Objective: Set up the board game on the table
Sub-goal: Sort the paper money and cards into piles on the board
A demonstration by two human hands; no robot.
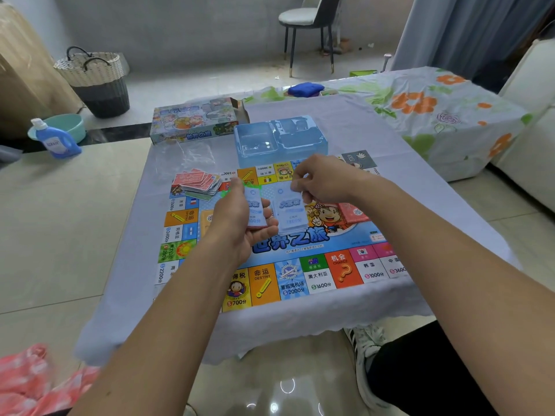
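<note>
Your left hand [240, 223] grips a stack of notes [255, 213] over the board [300, 265] — your right hand [324, 181] pinches one blue note [289, 205] beside it

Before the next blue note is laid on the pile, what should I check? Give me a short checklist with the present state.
1. Left hand holds the note stack firmly: ok.
2. Right hand pinches only one note: cannot tell.
3. Blue pile on the game board is tidy: ok.
4. Board lies flat on the table: ok.
5. Red cards are stacked neatly: not ok, they are fanned loosely.
</note>
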